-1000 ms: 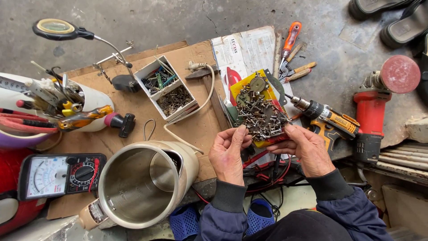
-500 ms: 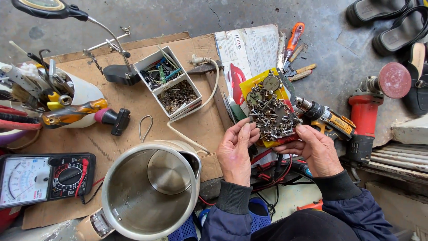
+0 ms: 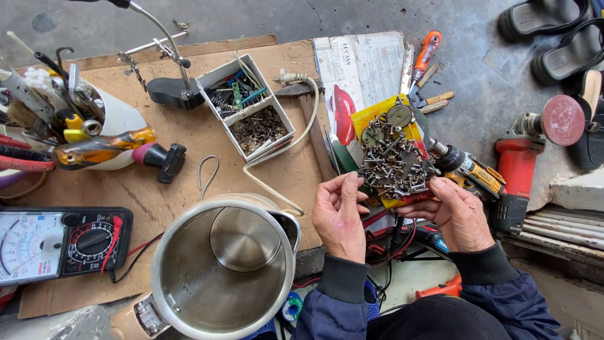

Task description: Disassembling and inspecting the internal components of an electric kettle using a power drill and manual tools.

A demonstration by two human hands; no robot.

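A grey, cracked concrete floor [image 3: 264, 19] in even daylight, with flattened cardboard [image 3: 182, 164] spread left of the hands, a newspaper [image 3: 358, 69] beyond them, and black sandals [image 3: 553, 38] far off to the right.
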